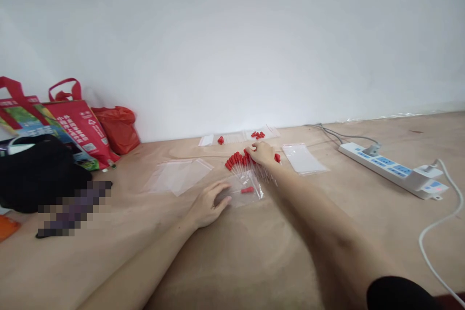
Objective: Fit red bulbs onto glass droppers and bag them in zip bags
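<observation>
A row of small droppers with red caps (236,160) lies on the brown surface. My right hand (260,153) rests on the row's right end, fingers curled over the red caps. My left hand (208,207) lies nearer me, fingers pressing on the edge of a small clear plastic bag (241,193) that holds one red-capped dropper (247,189).
Empty clear bags (179,174) lie to the left and more (304,158) to the right. Loose red caps (258,134) sit near the wall. A white power strip (394,169) with cables is at right. Red shopping bags (78,123) and a black bag (36,172) stand at left.
</observation>
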The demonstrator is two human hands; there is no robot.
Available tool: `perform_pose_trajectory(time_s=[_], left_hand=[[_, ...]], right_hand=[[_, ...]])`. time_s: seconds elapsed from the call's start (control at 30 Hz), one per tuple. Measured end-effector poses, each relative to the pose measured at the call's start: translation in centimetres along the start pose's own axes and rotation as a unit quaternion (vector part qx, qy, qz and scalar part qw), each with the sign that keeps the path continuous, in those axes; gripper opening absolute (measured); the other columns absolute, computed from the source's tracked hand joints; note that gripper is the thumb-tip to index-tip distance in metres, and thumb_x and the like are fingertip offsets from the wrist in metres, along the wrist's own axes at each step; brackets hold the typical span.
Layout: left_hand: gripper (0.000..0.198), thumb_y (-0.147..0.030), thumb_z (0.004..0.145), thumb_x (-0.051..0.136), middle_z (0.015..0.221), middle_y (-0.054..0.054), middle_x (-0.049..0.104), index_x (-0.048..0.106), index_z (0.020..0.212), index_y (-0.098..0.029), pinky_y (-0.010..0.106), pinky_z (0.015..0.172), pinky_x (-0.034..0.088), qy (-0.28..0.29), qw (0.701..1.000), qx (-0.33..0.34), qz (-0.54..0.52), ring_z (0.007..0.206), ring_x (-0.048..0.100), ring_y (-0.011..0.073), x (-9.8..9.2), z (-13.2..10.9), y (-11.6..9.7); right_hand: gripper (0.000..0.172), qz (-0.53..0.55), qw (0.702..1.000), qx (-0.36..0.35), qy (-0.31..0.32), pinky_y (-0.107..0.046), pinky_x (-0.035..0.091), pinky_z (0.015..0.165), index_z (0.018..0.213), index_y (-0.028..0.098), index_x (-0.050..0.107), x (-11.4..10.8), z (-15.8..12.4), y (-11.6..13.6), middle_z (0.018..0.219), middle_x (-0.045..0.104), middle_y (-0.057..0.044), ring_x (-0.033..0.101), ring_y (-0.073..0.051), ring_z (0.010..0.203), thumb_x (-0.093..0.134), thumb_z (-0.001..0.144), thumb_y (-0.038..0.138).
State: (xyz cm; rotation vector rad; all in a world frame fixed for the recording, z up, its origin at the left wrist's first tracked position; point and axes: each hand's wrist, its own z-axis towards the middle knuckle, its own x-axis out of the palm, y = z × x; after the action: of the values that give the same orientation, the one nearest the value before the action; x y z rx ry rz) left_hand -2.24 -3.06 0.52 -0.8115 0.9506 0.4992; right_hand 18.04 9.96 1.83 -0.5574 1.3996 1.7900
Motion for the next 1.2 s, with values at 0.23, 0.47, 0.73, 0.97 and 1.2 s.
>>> perform_pose_trajectory(time_s=[0.23, 0.47, 0.73, 0.97, 1.2], left_hand=[[0.034, -0.030, 0.080, 0.047, 0.118, 0.007, 0.053, 0.050, 0.111, -0.017, 0.035, 0.093, 0.038, 0.035, 0.999, -0.018, 0.001, 0.108, 0.048, 0.0200, 0.5, 0.0, 0.4], [0.037, -0.033, 0.083, 0.041, 0.122, 0.006, 0.050, 0.045, 0.117, -0.019, 0.037, 0.095, 0.035, 0.051, 0.998, -0.025, 0.007, 0.113, 0.044, 0.0209, 0.7, 0.4, 0.4], [0.040, -0.034, 0.083, 0.042, 0.124, 0.008, 0.048, 0.043, 0.119, -0.017, 0.039, 0.098, 0.032, 0.057, 0.998, -0.018, 0.017, 0.115, 0.042, 0.0221, 0.9, 0.8, 0.3], [0.041, -0.032, 0.082, 0.043, 0.124, 0.007, 0.047, 0.041, 0.121, -0.018, 0.038, 0.096, 0.034, 0.054, 0.998, -0.006, 0.010, 0.113, 0.043, 0.0208, 0.9, 0.8, 0.3], [0.044, -0.031, 0.082, 0.044, 0.129, 0.006, 0.041, 0.036, 0.124, -0.020, 0.036, 0.098, 0.033, 0.061, 0.998, 0.014, -0.008, 0.117, 0.039, 0.0188, 1.1, 1.2, -0.1]], right_hand=[[0.018, 0.062, 0.998, -0.004, -0.011, -0.031, 0.041, 0.075, 0.072, 0.015, 0.064, 0.3, 1.0, 0.8, 0.084, 0.064, -0.009, 0.057, -0.021, 0.084, 0.052, 0.068, 0.027], [0.025, 0.314, 0.942, 0.010, -0.121, -0.023, 0.044, 0.053, 0.087, 0.017, 0.045, -3.8, -2.0, -4.6, 0.072, 0.059, -0.001, 0.055, -0.010, 0.056, 0.036, 0.080, 0.039], [0.025, 0.536, 0.830, 0.112, -0.105, -0.019, 0.042, 0.044, 0.072, 0.020, 0.040, -3.4, -6.5, -6.6, 0.055, 0.052, 0.006, 0.051, -0.008, 0.045, 0.054, 0.070, 0.040], [0.023, 0.626, 0.765, 0.150, 0.009, -0.022, 0.046, 0.051, 0.070, 0.020, 0.040, -2.5, -8.3, -4.4, 0.060, 0.058, 0.003, 0.057, -0.009, 0.052, 0.060, 0.067, 0.031], [0.022, 0.468, 0.876, 0.027, 0.116, -0.025, 0.040, 0.051, 0.072, 0.019, 0.049, -2.1, -9.7, -4.5, 0.060, 0.054, 0.003, 0.049, -0.010, 0.050, 0.062, 0.062, 0.034]])
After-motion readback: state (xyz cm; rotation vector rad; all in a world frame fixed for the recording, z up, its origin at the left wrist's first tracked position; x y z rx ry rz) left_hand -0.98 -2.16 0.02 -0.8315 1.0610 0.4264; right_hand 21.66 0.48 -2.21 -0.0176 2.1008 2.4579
